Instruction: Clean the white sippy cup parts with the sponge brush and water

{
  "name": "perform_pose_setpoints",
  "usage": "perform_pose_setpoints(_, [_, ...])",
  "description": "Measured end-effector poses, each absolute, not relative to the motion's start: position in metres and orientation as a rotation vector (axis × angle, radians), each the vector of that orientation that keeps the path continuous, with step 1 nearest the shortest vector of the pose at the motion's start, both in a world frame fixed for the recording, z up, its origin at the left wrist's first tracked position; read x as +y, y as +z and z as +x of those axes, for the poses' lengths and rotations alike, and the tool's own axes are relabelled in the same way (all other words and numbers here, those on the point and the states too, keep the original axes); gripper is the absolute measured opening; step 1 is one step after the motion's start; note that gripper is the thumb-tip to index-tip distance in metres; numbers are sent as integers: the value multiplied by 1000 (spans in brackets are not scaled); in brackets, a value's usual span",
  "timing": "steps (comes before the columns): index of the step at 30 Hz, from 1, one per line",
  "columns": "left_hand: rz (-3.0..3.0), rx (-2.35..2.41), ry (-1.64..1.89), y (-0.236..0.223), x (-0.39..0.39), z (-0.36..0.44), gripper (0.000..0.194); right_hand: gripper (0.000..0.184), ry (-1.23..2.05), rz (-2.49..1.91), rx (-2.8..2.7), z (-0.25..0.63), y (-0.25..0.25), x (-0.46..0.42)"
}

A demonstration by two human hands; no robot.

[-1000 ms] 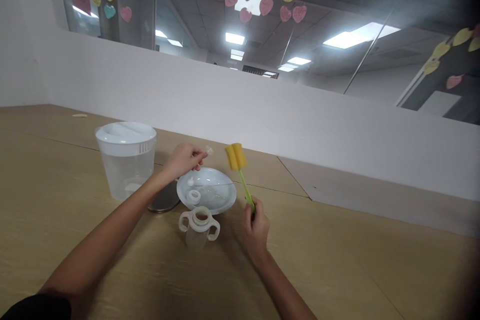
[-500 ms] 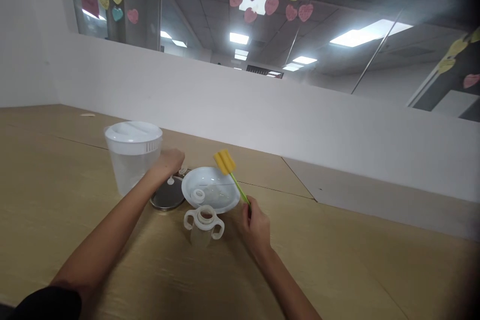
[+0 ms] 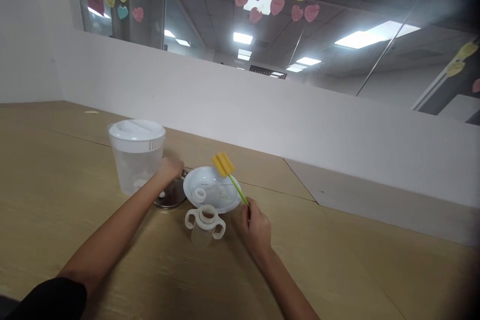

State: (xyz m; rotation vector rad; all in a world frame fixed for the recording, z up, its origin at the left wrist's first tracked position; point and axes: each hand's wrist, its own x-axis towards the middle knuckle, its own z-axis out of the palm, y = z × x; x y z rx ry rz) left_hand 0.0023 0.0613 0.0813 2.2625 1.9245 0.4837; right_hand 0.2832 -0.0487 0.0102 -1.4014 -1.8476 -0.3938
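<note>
Illumination: moderate, diffuse, indoor. Rectangular ceiling lights [image 3: 377, 35] appear in the far glass [image 3: 210, 10]; the large right one is overexposed, with hazy glare beyond. Soft shadows lie across the near table [image 3: 337, 270]. The left hand [image 3: 171, 169] shows slight blur. The far-right edge darkens to black.

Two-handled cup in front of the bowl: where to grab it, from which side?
Probably by its right handle, coming in from the right: the loop curves outward from the collar of the upright cup, towards the right hand. That hand grips the sponge brush, so it would need freeing first. The bowl sits just behind, making a rear approach awkward.
</note>
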Motion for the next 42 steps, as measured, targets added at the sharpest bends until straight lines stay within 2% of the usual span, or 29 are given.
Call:
perform_pose_setpoints(5, [2407, 1842, 377, 100, 47, 27, 33, 40, -356, -1435, -1819, 284, 10, -49])
perform_pose_setpoints(8, [2521, 1560, 353, 90, 39, 59, 42, 39, -313, -1467, -1797, 284, 11, -49])
perform_pose_setpoints(10, [2534, 1538, 315, 79, 36, 76, 47, 38, -308, -1469, -1781, 284, 12, -49])
perform_pose_setpoints(16, [2463, 1589, 320, 73, 42, 74, 43, 34, -300, -1416, -1757, 283, 13, -49])
perform_pose_setpoints(20, [2344, 1364, 581, 98, 45, 48, 51, 29, -286, -1273, -1623, 284, 10, -54])
perform_pose_setpoints(24, [1771, 1038, 1062, 120, 40, 34, 49, 24, -375, -1104, -1644, 284, 4, -56])
perform_pose_setpoints(27, [1466, 812, 1137, 128, 31, 34, 41, 23, -402, -1088, -1791, 283, 1, -53])
perform_pose_setpoints(30, [1371, 694, 1095, 134, 22, 38, 48, 27, -363, -1170, -1867, 283, 0, -49])
perform_pose_setpoints(32, [1434, 642, 1044, 139, 15, 39, 53, 30, -341, -1229, -1879, 285, 1, -48])
perform_pose_setpoints(38, [1851, 692, 852, 147, -3, 38, 50, 32, -359, -1294, -1934, 287, 2, -48])
perform_pose_setpoints(42, [2117, 890, 851, 144, -9, 42, 48, 30, -508, -1192, -1904, 288, 2, -50])
